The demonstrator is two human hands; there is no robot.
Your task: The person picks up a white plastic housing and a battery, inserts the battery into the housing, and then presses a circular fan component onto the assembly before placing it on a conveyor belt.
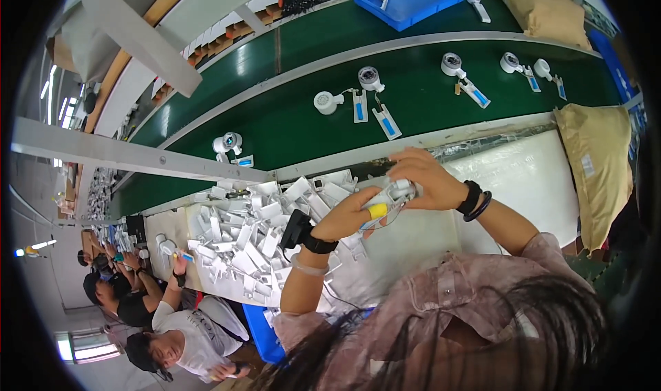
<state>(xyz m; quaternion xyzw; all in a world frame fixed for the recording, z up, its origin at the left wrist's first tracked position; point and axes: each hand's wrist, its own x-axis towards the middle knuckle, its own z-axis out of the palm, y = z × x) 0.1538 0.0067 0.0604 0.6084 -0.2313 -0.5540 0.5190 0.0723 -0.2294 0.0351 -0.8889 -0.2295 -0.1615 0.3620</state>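
Between my hands, above the front of the work table, is a white plastic housing [397,193] with a yellow cylinder-shaped piece [377,211] and a thin dark wire. My left hand [350,215] is closed round its lower left end, thumb along the side. At the upper right end, my right hand [428,179] grips it with curled fingers, partly hiding it. Directly to the left of my left hand lies a large heap of loose white plastic shells [248,243], spread over the table.
Beyond the table runs a green conveyor belt [289,126] carrying several round white heads wired to handles with blue cells [387,124]. A blue tray [413,2] stands farther back. Brown sacks [595,174] sit at right. A metal bar [138,153] crosses the left; co-workers [182,336] sit there.
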